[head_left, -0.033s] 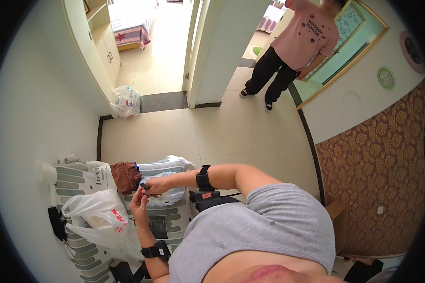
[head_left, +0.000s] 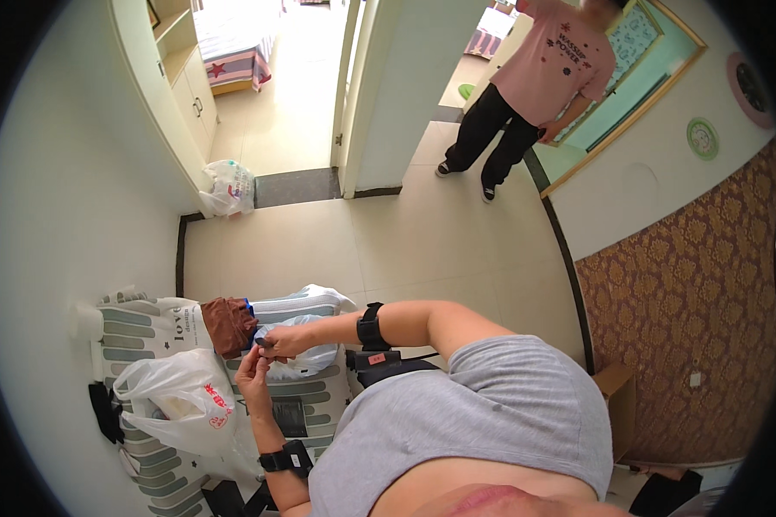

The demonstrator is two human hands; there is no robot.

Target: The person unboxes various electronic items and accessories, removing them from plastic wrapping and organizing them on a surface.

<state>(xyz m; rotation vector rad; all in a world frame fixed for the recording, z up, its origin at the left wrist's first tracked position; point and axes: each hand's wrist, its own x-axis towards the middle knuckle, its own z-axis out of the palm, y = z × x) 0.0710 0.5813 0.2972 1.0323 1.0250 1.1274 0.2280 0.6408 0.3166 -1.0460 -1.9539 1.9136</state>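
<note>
My right hand (head_left: 288, 341) is closed on a small dark object (head_left: 263, 342), too small to name. The fingertips of my left hand (head_left: 252, 372) are pinched together just beside it, and whatever lies between them cannot be made out. Both hands meet above a seat with a grey-and-white patterned cover (head_left: 159, 470). Just beyond the fingers lies a bunched brown cloth or bag (head_left: 228, 327) with a blue edge. A pale blue plastic bag (head_left: 315, 358) rests under my right hand and wrist. Left of my left forearm sits a white plastic carrier bag (head_left: 177, 414) with red print.
A black bag (head_left: 392, 370) lies beside my body. A dark flat item (head_left: 290, 417) is on the cover near my left forearm. Another full plastic bag (head_left: 230, 187) stands by the doorway. A person in a pink shirt (head_left: 549, 65) stands across the tiled floor (head_left: 457, 250).
</note>
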